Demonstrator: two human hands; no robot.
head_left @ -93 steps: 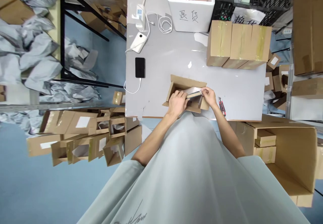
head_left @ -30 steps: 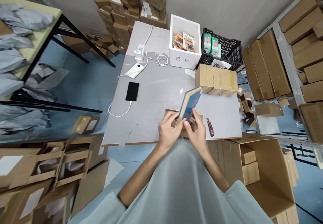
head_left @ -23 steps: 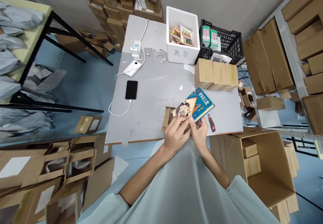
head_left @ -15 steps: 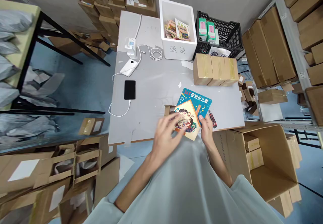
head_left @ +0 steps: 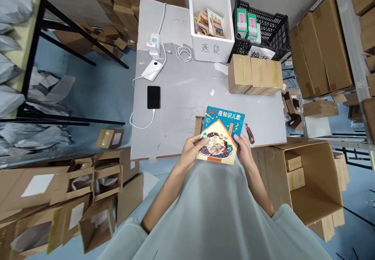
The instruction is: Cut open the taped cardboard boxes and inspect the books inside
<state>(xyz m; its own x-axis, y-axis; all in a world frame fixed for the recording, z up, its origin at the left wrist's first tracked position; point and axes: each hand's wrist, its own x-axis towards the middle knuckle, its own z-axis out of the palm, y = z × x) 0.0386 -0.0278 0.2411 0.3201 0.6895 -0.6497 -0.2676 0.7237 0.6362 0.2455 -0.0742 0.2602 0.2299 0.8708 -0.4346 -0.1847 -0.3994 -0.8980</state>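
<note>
A blue and cream children's book (head_left: 219,143) with a picture of two figures on its cover is held up at the table's front edge. My left hand (head_left: 191,149) grips its left side, thumb on the cover. On the right side my right hand (head_left: 242,146) pinches the edge, thumb in front. Just right of the book lies a red and black cutter (head_left: 250,133). Partly hidden behind the book's left edge is a small brown cardboard box (head_left: 198,125).
On the grey table (head_left: 181,96) are a black phone (head_left: 154,97), a white power bank (head_left: 152,70), cables, taped boxes (head_left: 240,74), a white foam box (head_left: 212,50) of booklets and a black crate (head_left: 271,33). A large open carton (head_left: 313,182) stands at the right.
My left hand has closed on the book's left side, where it was open over the cover. The book has turned more upright and square to the view. The camera view has shifted slightly.
</note>
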